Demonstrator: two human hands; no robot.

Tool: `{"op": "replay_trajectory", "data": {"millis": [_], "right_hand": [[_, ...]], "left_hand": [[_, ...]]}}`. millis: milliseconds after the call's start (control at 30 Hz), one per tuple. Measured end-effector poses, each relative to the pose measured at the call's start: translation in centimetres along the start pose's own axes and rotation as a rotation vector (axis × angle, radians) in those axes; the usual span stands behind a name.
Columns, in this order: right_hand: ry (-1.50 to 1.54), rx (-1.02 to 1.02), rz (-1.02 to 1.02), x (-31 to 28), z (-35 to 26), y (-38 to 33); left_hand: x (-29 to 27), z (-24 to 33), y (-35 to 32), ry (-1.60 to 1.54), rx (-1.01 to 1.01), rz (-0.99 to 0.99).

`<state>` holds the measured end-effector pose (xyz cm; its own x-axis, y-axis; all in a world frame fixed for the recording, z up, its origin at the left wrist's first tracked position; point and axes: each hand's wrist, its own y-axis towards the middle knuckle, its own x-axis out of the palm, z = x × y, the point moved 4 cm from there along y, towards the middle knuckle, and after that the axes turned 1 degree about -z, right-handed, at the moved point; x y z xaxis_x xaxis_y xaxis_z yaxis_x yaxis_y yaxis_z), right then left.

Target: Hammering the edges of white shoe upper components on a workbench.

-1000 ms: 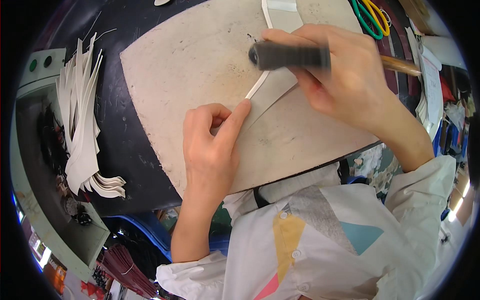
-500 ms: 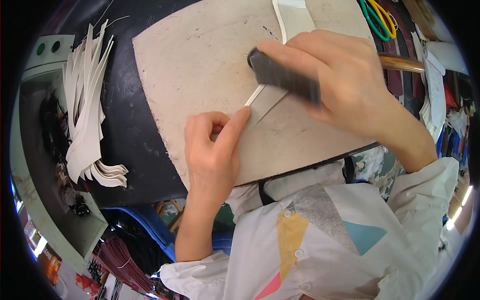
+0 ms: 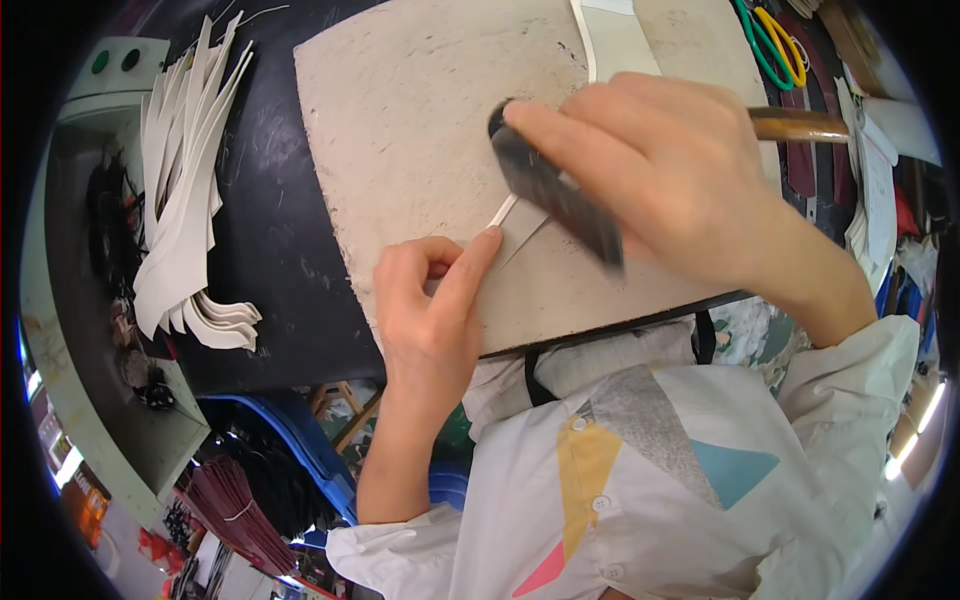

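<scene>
Hammer (image 3: 552,185) in grip, the right hand (image 3: 680,180) wraps its fingers around the tool, the black head blurred and slanting over a pale strip (image 3: 625,42), the wooden handle (image 3: 805,126) jutting out past the fist. The strip lies on a beige board (image 3: 410,130), running from the top of the view, partly hidden behind hand and hammer, to the left hand (image 3: 430,300), whose fingertip meets its white edge; whether those fingers pinch it cannot be told. Similar strips (image 3: 180,210) lie bunched at left.
</scene>
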<state>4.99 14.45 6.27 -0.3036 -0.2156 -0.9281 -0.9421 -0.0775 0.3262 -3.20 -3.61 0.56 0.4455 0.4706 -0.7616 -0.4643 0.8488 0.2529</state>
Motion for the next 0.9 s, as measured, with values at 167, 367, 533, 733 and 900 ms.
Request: {"op": "replay_trajectory", "data": {"millis": [167, 367, 533, 733, 900], "right_hand": [[0.184, -0.011, 0.025, 1.7, -0.8, -0.3], [0.206, -0.009, 0.007, 1.1, -2.2, 0.3], [0.177, -0.017, -0.046, 0.5, -2.7, 1.2], [0.183, 0.001, -0.132, 1.1, -2.9, 1.9], [0.168, -0.06, -0.149, 1.9, -3.5, 1.8]], "left_hand": [[-0.3, -0.2, -0.6, -0.002, -0.023, 0.02], [-0.7, -0.4, -1.7, -0.033, -0.069, 0.02], [-1.4, -0.3, -2.7, 0.028, -0.103, -0.023], [-1.9, -0.5, -3.2, 0.006, -0.113, -0.03], [-2.2, -0.9, -3.7, -0.013, -0.071, 0.024]]}}
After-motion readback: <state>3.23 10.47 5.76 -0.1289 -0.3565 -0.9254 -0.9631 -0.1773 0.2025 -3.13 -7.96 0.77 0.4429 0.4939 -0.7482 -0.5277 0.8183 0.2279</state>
